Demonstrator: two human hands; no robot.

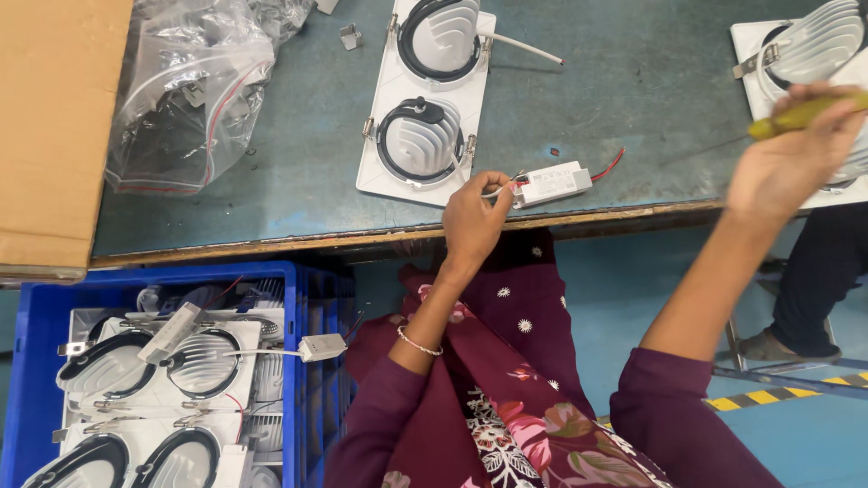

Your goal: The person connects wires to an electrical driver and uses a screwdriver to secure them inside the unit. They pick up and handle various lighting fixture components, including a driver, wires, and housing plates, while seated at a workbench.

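Note:
My left hand pinches the thin white wires at the end of a small white driver box lying near the bench's front edge. A red wire trails from the box's far end. Just beyond it lies a white twin downlight fitting face down, showing two ribbed heat sinks in black rings. My right hand is raised to the right and grips a yellow-handled screwdriver, in front of another white fitting at the bench's right edge.
A blue crate at lower left holds several more twin fittings with driver boxes. A clear plastic bag and a cardboard box sit at the bench's left. Another person's leg and shoe stand at right by striped floor tape.

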